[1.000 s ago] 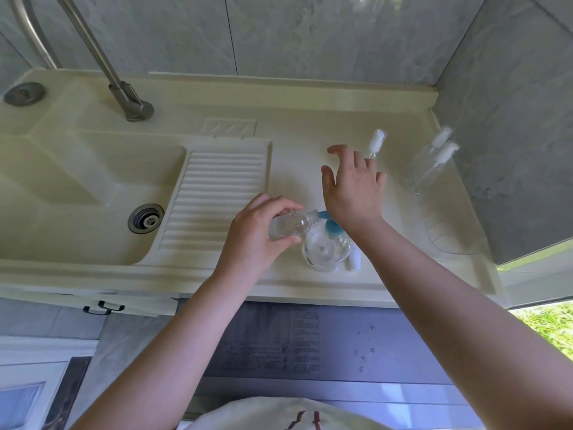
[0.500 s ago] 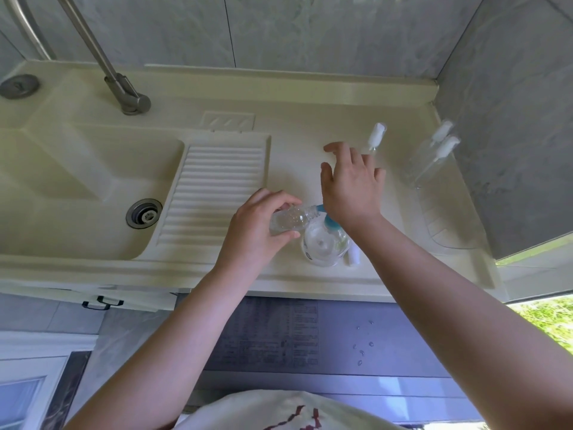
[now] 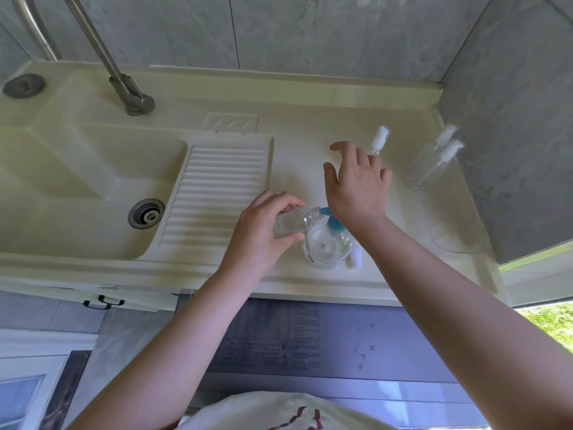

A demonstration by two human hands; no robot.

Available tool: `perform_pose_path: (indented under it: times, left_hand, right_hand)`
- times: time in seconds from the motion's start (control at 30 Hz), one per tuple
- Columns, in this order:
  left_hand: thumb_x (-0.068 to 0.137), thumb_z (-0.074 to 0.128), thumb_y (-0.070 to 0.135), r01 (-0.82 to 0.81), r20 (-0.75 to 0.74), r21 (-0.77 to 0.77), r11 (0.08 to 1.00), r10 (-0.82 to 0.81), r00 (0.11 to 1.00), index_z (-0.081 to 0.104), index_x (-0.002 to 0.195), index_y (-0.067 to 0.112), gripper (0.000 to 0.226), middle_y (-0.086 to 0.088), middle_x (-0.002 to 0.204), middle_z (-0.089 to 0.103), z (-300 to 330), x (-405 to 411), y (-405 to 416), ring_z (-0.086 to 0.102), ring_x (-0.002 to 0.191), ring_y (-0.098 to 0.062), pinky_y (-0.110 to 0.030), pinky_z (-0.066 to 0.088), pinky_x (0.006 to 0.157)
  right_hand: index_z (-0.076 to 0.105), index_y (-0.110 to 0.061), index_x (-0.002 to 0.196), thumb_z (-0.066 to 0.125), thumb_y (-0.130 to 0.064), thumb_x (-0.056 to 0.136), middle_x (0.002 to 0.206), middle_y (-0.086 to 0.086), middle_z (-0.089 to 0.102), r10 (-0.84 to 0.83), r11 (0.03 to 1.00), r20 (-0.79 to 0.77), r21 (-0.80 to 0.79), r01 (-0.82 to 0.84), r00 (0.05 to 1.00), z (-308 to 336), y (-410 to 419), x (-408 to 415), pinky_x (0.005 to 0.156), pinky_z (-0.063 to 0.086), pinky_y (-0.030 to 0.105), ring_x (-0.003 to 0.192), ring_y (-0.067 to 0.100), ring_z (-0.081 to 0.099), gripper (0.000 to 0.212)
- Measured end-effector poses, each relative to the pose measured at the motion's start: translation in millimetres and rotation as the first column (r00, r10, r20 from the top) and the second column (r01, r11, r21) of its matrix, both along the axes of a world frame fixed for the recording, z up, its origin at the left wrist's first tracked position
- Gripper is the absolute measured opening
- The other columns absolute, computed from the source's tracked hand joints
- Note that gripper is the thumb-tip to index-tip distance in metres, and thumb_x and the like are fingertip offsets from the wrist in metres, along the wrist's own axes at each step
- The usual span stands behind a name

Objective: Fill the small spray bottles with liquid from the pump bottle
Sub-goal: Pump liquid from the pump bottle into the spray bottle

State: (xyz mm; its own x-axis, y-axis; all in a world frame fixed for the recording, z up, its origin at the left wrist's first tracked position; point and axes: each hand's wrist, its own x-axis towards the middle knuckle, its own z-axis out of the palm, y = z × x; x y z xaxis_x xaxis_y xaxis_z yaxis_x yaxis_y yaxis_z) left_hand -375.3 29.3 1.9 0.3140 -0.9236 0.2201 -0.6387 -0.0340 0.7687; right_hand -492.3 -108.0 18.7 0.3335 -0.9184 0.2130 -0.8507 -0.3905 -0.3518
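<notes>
A clear pump bottle [image 3: 328, 247] with a blue pump head [image 3: 333, 223] stands near the counter's front edge. My left hand [image 3: 263, 232] grips a small clear spray bottle [image 3: 294, 223] tilted sideways, its open neck right at the blue spout. My right hand [image 3: 356, 187] lies over the pump head with the heel of the palm on it and the fingers spread straight. A white spray cap [image 3: 356, 259] lies just right of the pump bottle. Another small spray bottle with a white top [image 3: 380, 138] pokes out behind my right fingers.
Two more small spray bottles [image 3: 440, 156] lean by the right wall, above a clear tray [image 3: 455, 240]. A cream sink basin [image 3: 77, 187] with drain [image 3: 146, 213], ribbed washboard [image 3: 217, 190] and metal faucet [image 3: 124, 85] fill the left.
Both hands stay in place at the pump bottle; my right fingers have lifted and spread a little. The view has shifted slightly.
</notes>
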Motion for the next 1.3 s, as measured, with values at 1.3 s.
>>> perform_pose_path:
  times: [1.3]
  left_hand:
    - [0.065,0.086,0.008,-0.001,-0.001,-0.007,1.000,0.001,1.000,0.067,0.106,0.026,0.048,0.006,0.100,0.059,0.0,-1.2,-2.8,0.061,0.100,-0.008,-0.039,0.052,0.092]
  right_hand:
    - [0.048,-0.027,0.131,0.039,-0.038,0.102,0.129,0.000,0.057,0.033,0.999,-0.019,0.027,-0.033,0.999,2.4,-0.9,0.2,0.089,0.029,0.040,0.119,0.030,0.048,0.033]
